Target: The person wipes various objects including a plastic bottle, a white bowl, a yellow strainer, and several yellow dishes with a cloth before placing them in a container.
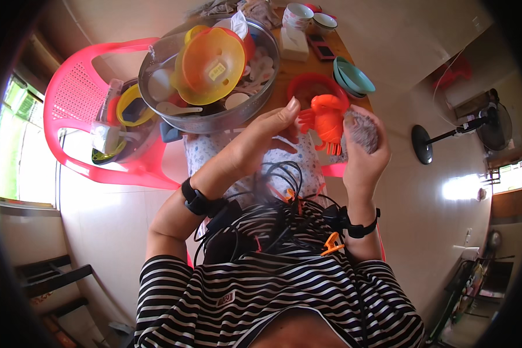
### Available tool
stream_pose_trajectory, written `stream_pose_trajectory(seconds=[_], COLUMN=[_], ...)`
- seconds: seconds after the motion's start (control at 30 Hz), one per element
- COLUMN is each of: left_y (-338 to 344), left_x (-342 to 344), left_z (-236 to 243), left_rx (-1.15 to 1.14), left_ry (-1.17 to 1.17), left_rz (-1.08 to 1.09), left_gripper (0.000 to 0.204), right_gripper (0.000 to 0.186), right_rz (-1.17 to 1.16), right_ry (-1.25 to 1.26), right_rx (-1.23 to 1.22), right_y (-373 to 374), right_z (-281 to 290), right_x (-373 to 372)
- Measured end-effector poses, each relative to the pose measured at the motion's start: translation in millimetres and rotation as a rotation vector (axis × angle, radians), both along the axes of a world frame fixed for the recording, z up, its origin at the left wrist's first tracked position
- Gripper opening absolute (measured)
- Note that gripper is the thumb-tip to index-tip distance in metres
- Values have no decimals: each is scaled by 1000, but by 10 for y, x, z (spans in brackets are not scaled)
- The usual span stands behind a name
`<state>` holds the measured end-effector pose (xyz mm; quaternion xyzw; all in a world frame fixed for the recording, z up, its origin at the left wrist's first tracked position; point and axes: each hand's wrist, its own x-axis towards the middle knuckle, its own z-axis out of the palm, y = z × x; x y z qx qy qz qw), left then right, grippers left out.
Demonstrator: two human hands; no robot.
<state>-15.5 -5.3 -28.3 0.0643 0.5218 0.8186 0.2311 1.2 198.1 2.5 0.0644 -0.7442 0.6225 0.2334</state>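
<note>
My right hand [368,151] grips a fuzzy grey cloth [361,130] together with an orange plastic claw-like toy [326,119] at the centre right of the view. Just left of the toy, my left hand [272,130] is open, thumb raised and fingers curved apart, with nothing visible in it. Behind the toy sits a red basin [300,84] on the wooden table [293,22]. A large metal basin [162,49] holding yellow and orange bowls [214,58], a white spoon and other dishes stands at the upper left of my hands.
A pink chair [69,98] at the left bears plastic items. Teal bowls [354,75], white bowls [298,14] and a white block [294,43] are on the table. A standing fan [490,119] is at the right. Black cables [284,177] lie over my lap.
</note>
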Motion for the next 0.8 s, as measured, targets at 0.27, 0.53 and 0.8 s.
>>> stream_pose_trajectory(seconds=[0.27, 0.53, 0.8], left_y=[170, 164, 210], left_x=[94, 92, 169], left_z=[135, 68, 80], left_rx=[389, 334, 182], left_ry=[-111, -23, 71], left_rz=[-170, -141, -64], left_gripper=[68, 60, 54], right_gripper=[49, 45, 51], right_rz=[253, -18, 318], right_ry=[49, 298, 187], right_rx=[49, 485, 573], right_y=[8, 79, -43], right_z=[9, 120, 259], right_x=[39, 19, 174])
